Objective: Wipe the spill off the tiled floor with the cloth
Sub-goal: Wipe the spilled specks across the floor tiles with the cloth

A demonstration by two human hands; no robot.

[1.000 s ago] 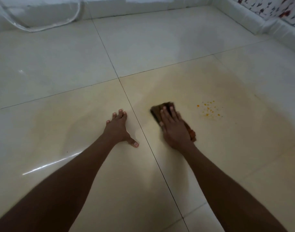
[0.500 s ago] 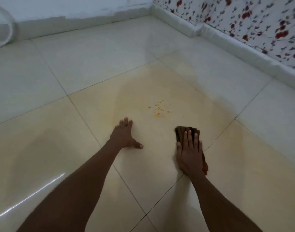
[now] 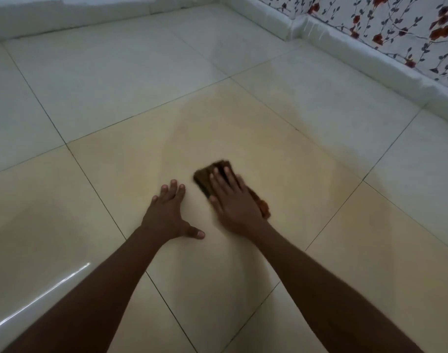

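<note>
We press our right hand (image 3: 234, 205) flat on a folded brown cloth (image 3: 212, 174), fingers straight and slightly spread over its top, thumb lying along the cloth's left edge. The hand is blurred, so we cannot tell how firmly it bears down. The cloth lies on the tiled floor (image 3: 116, 80), its dark front end showing beyond our fingertips and a reddish, frayed corner showing behind the outer side of the hand. Just left of the cloth, our left hand (image 3: 170, 212) rests palm down on the same tile, released and holding nothing, fingers together and pointing away from us, thumb (image 3: 196, 233) stretched out toward the cloth. The two hands lie close but apart, a strip of bare tile between them.

Around the cloth a wide yellowish film (image 3: 217, 128) spreads across the tile, tapering away from us beyond the cloth and running out to its right over a grout line (image 3: 334, 215). No separate drops of the spill can be made out; whether any lie under the cloth is hidden. Far beyond the cloth a white skirting (image 3: 365, 49) lines the floor's edge, and above it, to the cloth's far right, stands a wall covered in a pattern of red flowers and dark leaves (image 3: 401, 19). A bright streak of reflected light (image 3: 47, 291) crosses the floor well to the cloth's near left.
</note>
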